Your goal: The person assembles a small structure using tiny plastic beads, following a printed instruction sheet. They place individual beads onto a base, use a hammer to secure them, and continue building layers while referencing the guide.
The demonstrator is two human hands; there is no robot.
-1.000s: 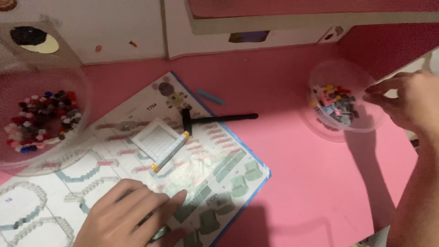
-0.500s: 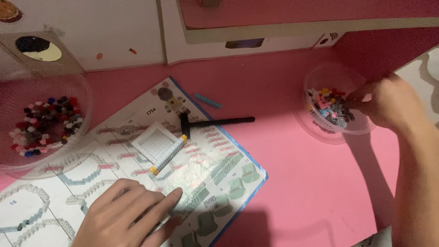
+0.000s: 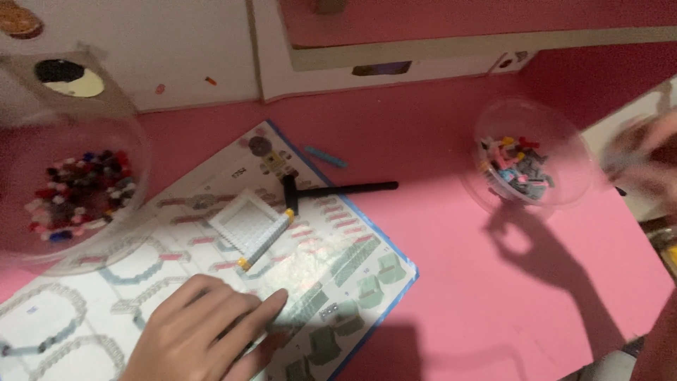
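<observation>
- Your left hand (image 3: pixel 201 331) lies flat, released, on the instruction sheet (image 3: pixel 211 282); small white build (image 3: pixel 250 227) just beyond your fingertips.
- Your right hand (image 3: pixel 645 159) is blurred beside the clear bowl (image 3: pixel 564 141); grip can't be told.

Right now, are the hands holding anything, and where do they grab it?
The left hand grips nothing; it lies flat on the instruction sheet. The right hand is lifted beside the small clear bowl of bricks, too blurred to tell whether its fingers pinch a piece.

right hand (image 3: pixel 645 159): motion-blurred at the right edge; whether its fingers hold anything cannot be told
left hand (image 3: pixel 201 335): wrist cut off by the bottom edge
left bowl (image 3: pixel 70 190): blurred, beads inside indistinct
booklet (image 3: pixel 211 282): corner cut off below
</observation>
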